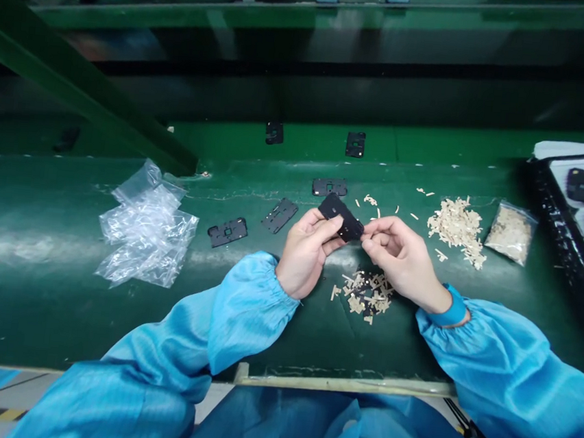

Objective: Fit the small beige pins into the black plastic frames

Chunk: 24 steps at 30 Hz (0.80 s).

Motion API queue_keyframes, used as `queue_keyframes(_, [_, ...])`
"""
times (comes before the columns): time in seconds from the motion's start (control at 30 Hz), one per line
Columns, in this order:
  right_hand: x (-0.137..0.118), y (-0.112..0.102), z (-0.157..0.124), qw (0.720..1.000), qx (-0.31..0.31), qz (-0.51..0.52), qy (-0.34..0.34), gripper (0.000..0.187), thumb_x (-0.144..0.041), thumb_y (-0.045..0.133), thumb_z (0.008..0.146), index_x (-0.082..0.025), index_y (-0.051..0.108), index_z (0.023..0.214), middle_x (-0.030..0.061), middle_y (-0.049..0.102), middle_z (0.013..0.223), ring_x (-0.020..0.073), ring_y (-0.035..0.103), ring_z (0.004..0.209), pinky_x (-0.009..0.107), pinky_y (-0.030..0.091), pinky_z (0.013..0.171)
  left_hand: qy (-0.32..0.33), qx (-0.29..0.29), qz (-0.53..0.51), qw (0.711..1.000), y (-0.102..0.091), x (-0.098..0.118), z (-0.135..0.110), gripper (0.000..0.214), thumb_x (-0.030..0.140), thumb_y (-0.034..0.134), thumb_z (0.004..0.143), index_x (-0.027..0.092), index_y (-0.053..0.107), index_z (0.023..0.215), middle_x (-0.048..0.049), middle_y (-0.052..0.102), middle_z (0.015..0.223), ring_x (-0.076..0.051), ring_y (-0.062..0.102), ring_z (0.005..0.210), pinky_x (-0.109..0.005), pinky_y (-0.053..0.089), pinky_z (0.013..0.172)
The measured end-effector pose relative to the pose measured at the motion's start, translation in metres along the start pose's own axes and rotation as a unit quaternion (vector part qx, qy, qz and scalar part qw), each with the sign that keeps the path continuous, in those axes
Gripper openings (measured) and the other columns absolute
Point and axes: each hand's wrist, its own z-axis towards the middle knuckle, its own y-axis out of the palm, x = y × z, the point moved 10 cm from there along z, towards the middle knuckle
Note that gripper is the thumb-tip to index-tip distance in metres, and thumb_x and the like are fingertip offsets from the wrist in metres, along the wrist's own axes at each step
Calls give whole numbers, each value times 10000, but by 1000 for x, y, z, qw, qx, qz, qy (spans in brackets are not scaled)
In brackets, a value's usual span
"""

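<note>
My left hand point(313, 245) grips a black plastic phone inner cover point(341, 217), its thumb lying across the face. At the cover's right end is my right hand point(402, 257), thumb and forefinger pinched together against the edge. Whatever small piece may be between those fingertips is too small to make out. Below the hands lies a pile of small cream-coloured and black pieces point(367, 295). Similar black covers rest on the bench nearby: one point(329, 187) just behind my left hand, another point(280, 215) to its left, and a third point(227, 232) farther left.
Clear plastic bags point(149, 233) lie heaped on the left. A larger pile of cream pieces point(457, 224) and a filled bag point(511, 233) are to the right, beside a black-rimmed tray point(569, 232) of black parts. Two more covers lie farther back. A green post point(88, 82) slants at left.
</note>
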Motion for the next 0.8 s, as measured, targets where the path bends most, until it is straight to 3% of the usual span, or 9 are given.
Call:
queue_keyframes(0.3, [-10,-14,-1,991,88,-85,-56,120,-314,695,904,-206,659,940,-2,622,741,119,539,606,258,423,529,27,14,35,999,1,3,-5,350,257,854,743,182,565,926,32,705,889,-94,691,788,-208,631,675])
queue_keyframes(0.8, [-26,-16,-9,965,131,-192,-122,79,-224,644,897,-196,659,825,-11,626,663,115,548,543,265,435,524,117,26,127,985,-3,12,-7,406,286,865,738,168,478,777,31,654,779,-101,695,701,-252,669,649])
